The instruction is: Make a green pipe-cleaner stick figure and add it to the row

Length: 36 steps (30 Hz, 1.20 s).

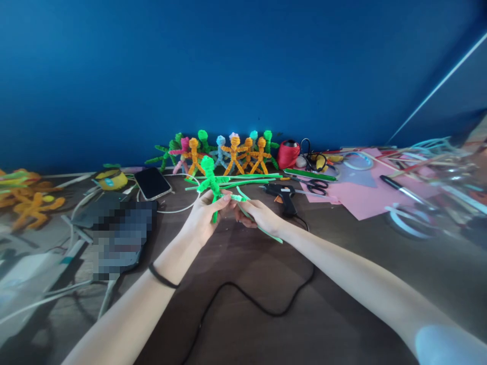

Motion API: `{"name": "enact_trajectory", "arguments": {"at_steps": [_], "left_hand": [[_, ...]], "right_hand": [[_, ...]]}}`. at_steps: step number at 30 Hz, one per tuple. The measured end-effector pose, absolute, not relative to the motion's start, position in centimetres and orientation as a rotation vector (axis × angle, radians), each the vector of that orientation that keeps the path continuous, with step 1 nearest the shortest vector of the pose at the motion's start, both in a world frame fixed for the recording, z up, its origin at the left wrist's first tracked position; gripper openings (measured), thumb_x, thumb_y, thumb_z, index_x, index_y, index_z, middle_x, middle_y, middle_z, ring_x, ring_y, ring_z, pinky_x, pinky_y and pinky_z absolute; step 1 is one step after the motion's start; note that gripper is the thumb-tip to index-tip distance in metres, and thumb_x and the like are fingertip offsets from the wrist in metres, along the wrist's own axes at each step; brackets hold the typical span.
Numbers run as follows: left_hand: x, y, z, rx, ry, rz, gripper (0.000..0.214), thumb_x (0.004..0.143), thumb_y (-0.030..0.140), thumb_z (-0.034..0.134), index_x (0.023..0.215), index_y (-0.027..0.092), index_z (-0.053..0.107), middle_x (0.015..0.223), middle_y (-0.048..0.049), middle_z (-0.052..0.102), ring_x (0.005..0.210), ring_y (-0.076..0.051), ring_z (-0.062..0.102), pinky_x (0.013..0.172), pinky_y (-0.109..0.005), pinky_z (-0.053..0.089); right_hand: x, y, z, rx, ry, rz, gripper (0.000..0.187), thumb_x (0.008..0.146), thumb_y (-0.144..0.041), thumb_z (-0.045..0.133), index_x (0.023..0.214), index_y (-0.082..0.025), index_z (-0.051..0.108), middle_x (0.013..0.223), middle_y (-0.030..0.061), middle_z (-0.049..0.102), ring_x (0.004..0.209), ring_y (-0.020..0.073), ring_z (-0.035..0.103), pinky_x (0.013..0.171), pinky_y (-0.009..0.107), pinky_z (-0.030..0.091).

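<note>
Near the desk's left edge, orange pipe-cleaner figures (pixel 32 203) are seen, then a black smartphone (pixel 152 183). Above mid-desk, a bright green pipe-cleaner figure (pixel 210 183) is gripped by the closed left hand (pixel 203 215); a loose green pipe-cleaner strand (pixel 262 229) is pinched in the right hand (pixel 258 214). A black glue gun (pixel 282 194) lies just beyond, pink paper sheets (pixel 361 195) toward the right edge.

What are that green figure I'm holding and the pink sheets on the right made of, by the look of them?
Green figure: pipe cleaner by the look, fuzzy and matte, wound in ribbed coils; both the left hand and the right hand grip it and its loose strand. Pink sheets: flat, thin and matte with cut edges, probably paper or craft foam; the view cannot settle which.
</note>
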<state>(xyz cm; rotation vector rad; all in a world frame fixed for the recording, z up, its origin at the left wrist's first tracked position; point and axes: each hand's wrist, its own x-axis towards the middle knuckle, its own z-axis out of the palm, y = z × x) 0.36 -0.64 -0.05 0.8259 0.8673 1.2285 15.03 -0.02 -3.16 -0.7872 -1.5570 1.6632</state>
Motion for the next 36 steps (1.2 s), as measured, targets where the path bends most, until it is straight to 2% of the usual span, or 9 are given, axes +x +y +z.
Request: {"name": "enact_trajectory", "arguments": {"at_steps": [6,10,13,17,23,28,31,36], "left_hand": [[0.3,-0.6,-0.8,1.061,0.991,1.367,0.015,0.057,0.021,0.075,0.068,0.017,0.065,0.066,0.0032,0.064,0.065,-0.010,0.059,0.066,-0.022,0.046],[-0.3,-0.5,-0.9,1.389,1.270,1.368,0.014,0.061,0.027,0.072,0.070,0.017,0.066,0.069,0.0008,0.066,0.070,-0.014,0.059,0.070,-0.025,0.043],[-0.7,-0.5,-0.7,1.659,1.427,1.305,0.012,0.066,0.029,0.067,0.071,0.018,0.067,0.071,-0.0001,0.067,0.069,-0.016,0.058,0.068,-0.026,0.041],[-1.0,-0.6,-0.4,1.890,1.464,1.194,0.009,0.067,0.028,0.064,0.069,0.020,0.068,0.067,0.0013,0.067,0.064,-0.015,0.056,0.066,-0.025,0.040],[-1.4,-0.3,-0.3,1.959,1.390,1.048,0.009,0.066,0.027,0.064,0.069,0.020,0.068,0.066,0.0010,0.066,0.065,-0.017,0.056,0.065,-0.024,0.040],[-1.7,0.1,0.0,1.808,1.315,0.989,0.013,0.061,0.029,0.070,0.066,0.017,0.067,0.067,0.0003,0.066,0.067,-0.017,0.057,0.068,-0.026,0.041],[-1.6,0.1,0.1,1.616,1.221,1.037,0.015,0.057,0.028,0.074,0.064,0.017,0.066,0.064,-0.0001,0.065,0.065,-0.017,0.057,0.070,-0.028,0.043],[-1.5,-0.1,0.1,1.386,1.069,1.084,0.017,0.054,0.026,0.077,0.062,0.016,0.066,0.062,-0.0002,0.063,0.062,-0.014,0.057,0.068,-0.028,0.045]], "right_hand": [[14.7,-0.7,-2.8,-0.885,-1.757,1.461,0.039,0.090,-0.039,0.030,0.069,-0.015,0.052,0.050,-0.0051,0.033,0.044,0.0065,0.030,0.046,0.022,0.026],[14.7,-1.2,-2.2,-1.018,-2.052,1.173,0.028,0.088,-0.026,0.036,0.072,-0.015,0.055,0.060,-0.0013,0.046,0.056,0.0086,0.042,0.058,0.023,0.033],[14.8,-1.3,-1.9,-1.148,-2.206,0.979,0.022,0.085,-0.029,0.043,0.071,-0.016,0.056,0.063,0.0006,0.051,0.059,0.0106,0.046,0.061,0.024,0.032],[15.1,-1.1,-1.7,-1.228,-2.314,0.835,0.022,0.085,-0.028,0.044,0.073,-0.017,0.058,0.064,0.0023,0.056,0.059,0.0120,0.048,0.060,0.024,0.031],[15.9,-0.3,-1.6,-1.169,-2.270,0.842,0.024,0.085,-0.027,0.045,0.071,-0.015,0.060,0.066,0.0025,0.059,0.061,0.0117,0.050,0.061,0.023,0.031],[16.8,0.7,-2.1,-1.032,-2.160,0.939,0.024,0.085,-0.031,0.045,0.076,-0.014,0.059,0.074,0.0026,0.059,0.071,0.0131,0.051,0.069,0.025,0.034],[17.1,1.0,-2.3,-0.964,-2.123,1.024,0.024,0.085,-0.032,0.044,0.077,-0.014,0.058,0.073,0.0017,0.057,0.071,0.0124,0.049,0.069,0.024,0.034],[17.0,1.1,-2.4,-0.928,-2.065,1.109,0.028,0.085,-0.035,0.043,0.072,-0.014,0.054,0.062,-0.0022,0.045,0.062,0.0096,0.039,0.060,0.023,0.030]]}}
